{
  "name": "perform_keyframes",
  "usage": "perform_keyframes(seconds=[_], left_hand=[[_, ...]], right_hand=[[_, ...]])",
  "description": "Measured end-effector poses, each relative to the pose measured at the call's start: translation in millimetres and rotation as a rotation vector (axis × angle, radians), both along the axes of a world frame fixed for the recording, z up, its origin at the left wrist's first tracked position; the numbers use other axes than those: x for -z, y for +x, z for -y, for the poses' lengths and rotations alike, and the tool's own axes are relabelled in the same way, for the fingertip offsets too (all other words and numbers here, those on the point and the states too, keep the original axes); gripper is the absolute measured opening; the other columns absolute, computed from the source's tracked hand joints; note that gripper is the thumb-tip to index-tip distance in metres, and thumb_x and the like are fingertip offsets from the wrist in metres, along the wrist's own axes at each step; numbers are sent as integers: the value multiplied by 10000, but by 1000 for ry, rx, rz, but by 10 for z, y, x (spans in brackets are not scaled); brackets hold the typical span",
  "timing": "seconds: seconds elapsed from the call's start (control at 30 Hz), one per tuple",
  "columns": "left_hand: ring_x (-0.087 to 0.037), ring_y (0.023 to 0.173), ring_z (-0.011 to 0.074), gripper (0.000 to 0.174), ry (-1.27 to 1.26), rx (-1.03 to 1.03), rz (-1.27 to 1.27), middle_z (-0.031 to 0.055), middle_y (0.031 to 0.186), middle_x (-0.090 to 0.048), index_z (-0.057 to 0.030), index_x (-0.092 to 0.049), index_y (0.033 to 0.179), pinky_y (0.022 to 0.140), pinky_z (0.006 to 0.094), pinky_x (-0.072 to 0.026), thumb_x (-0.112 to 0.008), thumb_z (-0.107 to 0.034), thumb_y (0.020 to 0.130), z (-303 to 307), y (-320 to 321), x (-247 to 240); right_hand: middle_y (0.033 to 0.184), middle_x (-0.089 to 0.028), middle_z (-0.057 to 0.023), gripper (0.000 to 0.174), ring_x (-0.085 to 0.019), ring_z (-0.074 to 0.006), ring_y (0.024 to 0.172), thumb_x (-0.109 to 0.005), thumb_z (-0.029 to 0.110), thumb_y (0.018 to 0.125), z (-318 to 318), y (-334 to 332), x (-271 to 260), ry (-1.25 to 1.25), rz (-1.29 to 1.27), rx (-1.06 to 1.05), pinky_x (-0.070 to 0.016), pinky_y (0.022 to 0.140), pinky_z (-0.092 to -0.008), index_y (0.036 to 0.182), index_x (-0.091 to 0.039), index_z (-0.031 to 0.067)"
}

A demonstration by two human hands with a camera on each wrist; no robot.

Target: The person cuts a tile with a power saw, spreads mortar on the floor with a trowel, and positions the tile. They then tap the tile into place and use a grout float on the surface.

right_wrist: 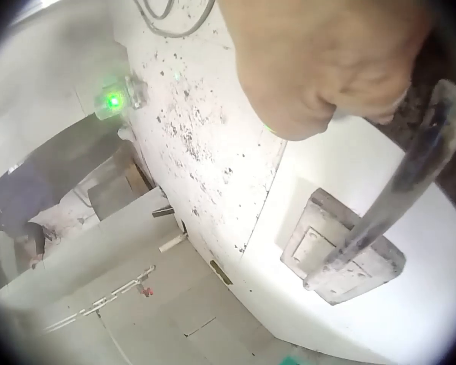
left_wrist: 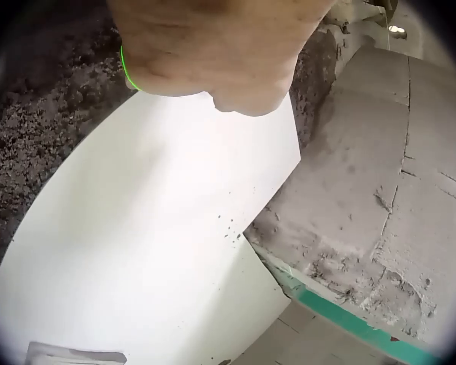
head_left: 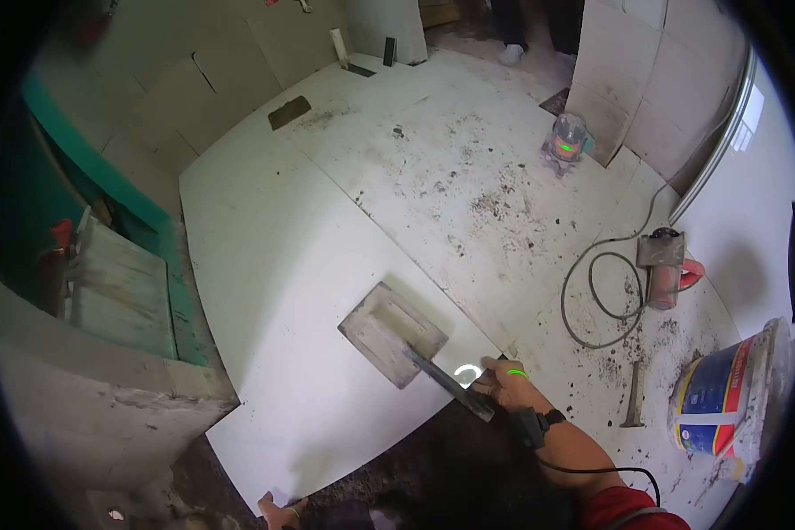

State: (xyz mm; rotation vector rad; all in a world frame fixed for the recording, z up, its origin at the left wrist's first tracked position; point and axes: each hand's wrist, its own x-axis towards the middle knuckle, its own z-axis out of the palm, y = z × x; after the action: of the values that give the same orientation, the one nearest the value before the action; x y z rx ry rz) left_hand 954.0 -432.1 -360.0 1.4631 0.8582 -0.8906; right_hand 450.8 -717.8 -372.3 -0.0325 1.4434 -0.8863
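Note:
A large white floor tile (head_left: 309, 353) lies at the near end of the floor, its front edge over dark, crumbly bedding. My left hand (head_left: 278, 512) grips that edge at the near left corner. In the left wrist view the knuckles bend over the tile and the fingertips are hidden. At the near right corner my right hand (head_left: 503, 384) holds the edge, its fingers mostly hidden in the right wrist view. Between the hands, a tamper (head_left: 393, 331) with a flat rectangular block rests on the tile, its long dark handle pointing towards the right hand.
Right of me are a bucket (head_left: 715, 397), a metal bar tool (head_left: 634, 397) and a corded power tool (head_left: 667, 269). A laser level (head_left: 565, 141) glows green farther back. A low grey wall (head_left: 106, 406) borders the left. Another person (right_wrist: 19, 205) is beyond the doorway.

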Motion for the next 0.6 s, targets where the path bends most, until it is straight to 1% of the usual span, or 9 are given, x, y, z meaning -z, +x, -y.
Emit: perform_keyframes(seconds=[0.07,0.1,0.13,0.2,0.23,0.33,0.47,0.53,0.6], left_hand=[[-600,1021,289,276,-42,-15,-3,130,1095,-624,-4,-554,1138,852,449,-508,-520,-201,948,72,-57,1],[-600,1020,288,276,-51,-16,0,130,1094,-625,-4,-555,1137,851,448,-509,-520,-203,949,110,-81,-9],[-601,1019,288,276,-61,-18,4,129,1093,-625,-4,-555,1136,851,447,-509,-521,-204,949,158,-109,-21],[-602,1017,287,277,-67,-21,9,129,1092,-626,-3,-556,1135,850,446,-511,-522,-207,951,279,-179,-42],[-602,1017,287,277,-65,-17,16,129,1091,-627,-3,-557,1134,850,445,-512,-523,-209,951,305,-197,-59],[-604,1014,286,279,-49,-25,22,129,1088,-628,-2,-559,1131,848,443,-514,-525,-214,953,352,-256,-61],[-606,1011,284,281,-35,-48,19,128,1084,-630,-1,-561,1128,847,440,-517,-527,-220,955,404,-285,-61],[-608,1009,284,282,-37,-59,17,128,1082,-631,-1,-562,1126,846,438,-519,-529,-223,956,422,-285,-69],[-609,1007,283,283,-34,-65,18,128,1080,-632,0,-563,1125,845,437,-520,-530,-226,958,427,-297,-64]], right_hand=[[902,-604,-140,174,-626,-292,823,-577,85,909,-8,-25,57,3,95,30,-541,843,-520,999,-567,-64],[916,-613,-144,170,-635,-289,828,-569,82,904,-23,19,-103,-22,106,68,-523,874,-528,995,-563,-62],[916,-613,-144,170,-635,-289,828,-569,82,904,-55,9,-152,-28,111,73,-523,874,-528,995,-563,-62],[932,-625,-151,165,-648,-283,841,-554,64,895,-63,8,-127,-68,135,94,-525,878,-521,1006,-548,-58],[938,-635,-158,163,-660,-285,889,-546,58,888,-70,-19,-62,-55,91,42,-521,890,-524,1006,-528,-53],[924,-635,-160,157,-669,-298,892,-545,71,895,-61,14,-179,-70,71,92,-540,858,-520,991,-514,-50],[933,-637,-167,154,-677,-314,882,-529,80,906,-5,13,-194,-57,-2,55,-561,821,-507,984,-506,-51],[937,-637,-173,165,-682,-316,841,-520,101,930,-3,27,-152,-44,-84,12,-573,790,-494,982,-506,-55],[939,-637,-175,177,-681,-314,837,-520,116,941,19,32,-168,-60,-59,8,-574,788,-494,977,-508,-57]])
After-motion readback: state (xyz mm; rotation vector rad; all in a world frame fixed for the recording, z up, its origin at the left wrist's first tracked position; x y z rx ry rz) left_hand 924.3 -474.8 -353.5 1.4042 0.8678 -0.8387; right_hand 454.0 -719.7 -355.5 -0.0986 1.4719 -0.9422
